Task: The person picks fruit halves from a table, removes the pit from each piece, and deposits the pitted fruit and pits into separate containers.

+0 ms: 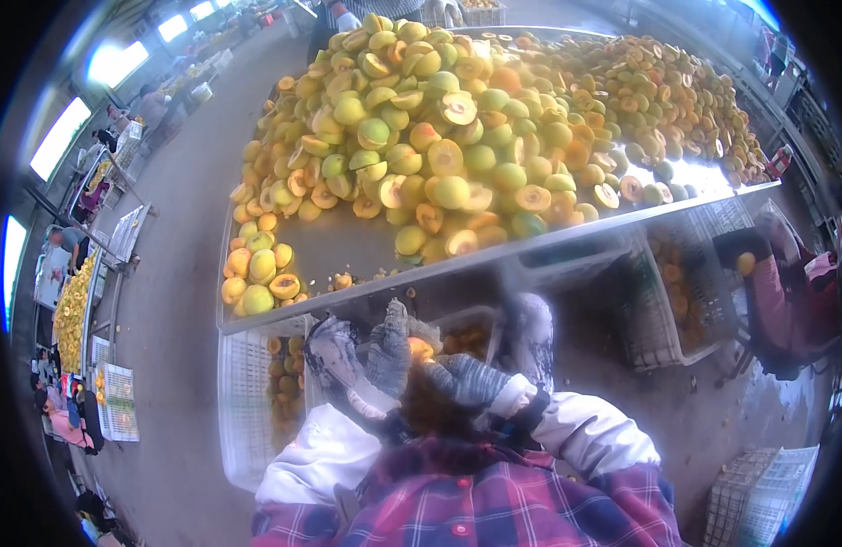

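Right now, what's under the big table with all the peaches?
Under the table stand white plastic crates holding more peach halves. The gloved hands, left hand and right hand, hold a peach there. They and the table edge cover the middle crate's contents.

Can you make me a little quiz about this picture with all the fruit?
1. True or false: both hands wear gloves.
2. Where is the big fruit pile: A on the floor, B on the metal table, C in a sack?
3. What stands under the table's front edge?

Key
1. True: the left hand and right hand wear knit gloves, close around an orange fruit piece.
2. B: the fruit pile lies on the metal table.
3. White plastic crates with fruit inside.
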{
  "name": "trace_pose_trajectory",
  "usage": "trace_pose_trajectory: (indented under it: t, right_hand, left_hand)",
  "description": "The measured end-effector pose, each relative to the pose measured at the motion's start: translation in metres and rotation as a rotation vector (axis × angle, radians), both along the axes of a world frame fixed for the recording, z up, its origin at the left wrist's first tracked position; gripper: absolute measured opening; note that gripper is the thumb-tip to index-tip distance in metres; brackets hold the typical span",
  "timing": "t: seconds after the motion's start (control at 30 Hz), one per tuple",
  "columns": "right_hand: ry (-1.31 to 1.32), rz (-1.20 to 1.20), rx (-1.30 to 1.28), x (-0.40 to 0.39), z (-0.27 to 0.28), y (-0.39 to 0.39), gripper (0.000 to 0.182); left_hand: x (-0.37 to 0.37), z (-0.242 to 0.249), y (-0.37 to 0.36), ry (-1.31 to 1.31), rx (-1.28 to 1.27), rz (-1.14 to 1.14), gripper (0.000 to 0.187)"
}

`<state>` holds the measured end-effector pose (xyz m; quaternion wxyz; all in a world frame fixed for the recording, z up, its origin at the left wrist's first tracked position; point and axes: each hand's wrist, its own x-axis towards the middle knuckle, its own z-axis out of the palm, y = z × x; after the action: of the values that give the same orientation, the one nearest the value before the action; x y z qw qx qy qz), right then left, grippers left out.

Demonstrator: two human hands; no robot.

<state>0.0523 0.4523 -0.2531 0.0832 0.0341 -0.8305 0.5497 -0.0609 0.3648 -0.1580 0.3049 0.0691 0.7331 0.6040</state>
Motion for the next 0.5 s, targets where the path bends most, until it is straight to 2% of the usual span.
trace_pose_trajectory:
  t: [0.07,0.1,0.17,0.2,0.27,0.3,0.37,0.4,0.43,0.47,0.5]
  right_hand:
    - [-0.188,0.113,-0.266,-0.001,0.027,0.011,0.030]
    - [-0.186,0.113,-0.266,-0.001,0.000,0.004,0.030]
    - [-0.235,0.695,-1.999,-0.003,-0.076,-0.016,0.031]
    - [-0.236,0.696,-2.002,-0.002,-0.044,-0.017,0.031]
    - [-0.453,0.299,-2.099,0.004,0.016,-0.014,0.030]
    - [-0.456,0.305,-2.091,0.001,0.016,-0.017,0.030]
    - [-0.504,0.341,-2.704,0.002,0.011,-0.040,0.030]
    - [-0.532,0.351,-3.014,0.006,0.009,-0.052,0.030]
    - [-0.569,0.227,-2.990,0.022,0.011,-0.056,0.029]
    - [-0.575,0.237,-2.992,0.025,-0.005,-0.054,0.029]
    - [-0.406,0.592,-2.579,0.021,-0.027,-0.046,0.030]
  left_hand:
    - [-0.006,-0.019,-0.007,0.034,0.144,-0.143,0.069]
    - [-0.007,-0.022,-0.009,0.020,0.184,-0.187,0.069]
    - [-0.005,-0.025,-0.007,-0.051,0.233,-0.188,0.069]
    - [-0.006,-0.025,-0.007,-0.089,0.249,-0.177,0.069]
    - [-0.006,-0.033,-0.004,-0.192,0.302,-0.098,0.069]
    - [-0.005,-0.033,-0.005,-0.211,0.323,-0.067,0.069]
    - [-0.011,-0.036,-0.016,-0.135,0.324,-0.038,0.069]
    - [-0.021,-0.032,-0.028,0.024,0.270,-0.057,0.069]
    - [-0.029,-0.020,-0.049,0.514,0.076,-0.054,0.062]
    - [-0.045,-0.028,-0.083,0.519,0.070,-0.051,0.062]
    - [-0.063,-0.045,-0.127,1.058,-0.409,-0.045,0.043]
